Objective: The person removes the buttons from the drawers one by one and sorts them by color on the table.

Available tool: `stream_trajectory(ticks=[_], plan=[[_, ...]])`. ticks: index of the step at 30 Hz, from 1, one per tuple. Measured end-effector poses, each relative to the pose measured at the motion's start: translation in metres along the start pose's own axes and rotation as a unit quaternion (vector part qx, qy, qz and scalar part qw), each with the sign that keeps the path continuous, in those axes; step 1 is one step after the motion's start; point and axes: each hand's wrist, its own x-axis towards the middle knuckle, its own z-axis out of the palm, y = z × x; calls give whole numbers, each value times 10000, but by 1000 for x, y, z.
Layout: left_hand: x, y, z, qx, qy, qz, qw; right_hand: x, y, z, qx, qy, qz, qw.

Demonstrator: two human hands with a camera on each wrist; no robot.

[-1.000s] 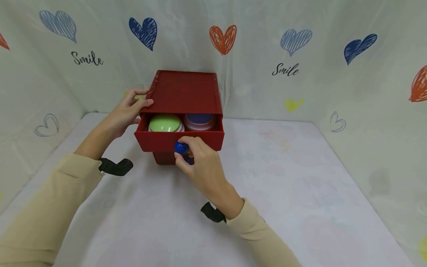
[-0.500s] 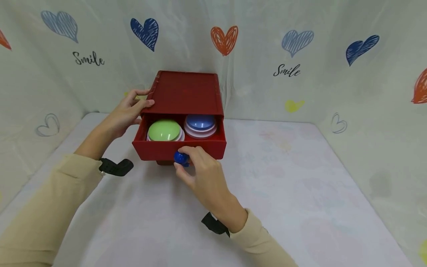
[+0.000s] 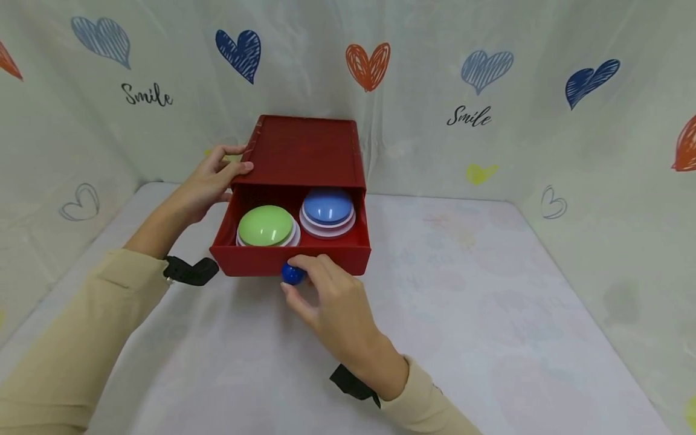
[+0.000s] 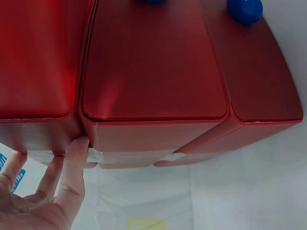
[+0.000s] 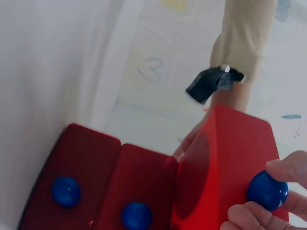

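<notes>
A dark red drawer cabinet (image 3: 307,151) stands on the table, its top drawer (image 3: 239,261) pulled well out. My right hand (image 3: 339,302) pinches that drawer's round blue knob (image 5: 267,190) between thumb and fingers. Inside the drawer lie a green dome (image 3: 265,225) and a blue dome (image 3: 328,205), each on a round white base. My left hand (image 3: 203,181) steadies the cabinet from the left, one fingertip at its top edge. In the left wrist view, the left hand's fairly straight fingers (image 4: 74,167) touch the cabinet's side.
Two lower drawers stand closed, with a blue knob (image 5: 66,191) and another blue knob (image 5: 136,215) on their fronts. A white cloth (image 3: 462,314) covers the table. Behind rises a pale curtain (image 3: 418,121) printed with hearts. Black straps hang at both wrists.
My right hand has drawn the top drawer farther toward me by its knob. More of the green and blue domes shows now. The left hand has stayed in place on the cabinet.
</notes>
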Motion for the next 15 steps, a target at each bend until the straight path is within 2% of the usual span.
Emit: stream_trajectory(ticks=[15], plan=[[-2,1,1,-10,-5,9,10000,-11,-13,-5,-68,-171,27,9998]])
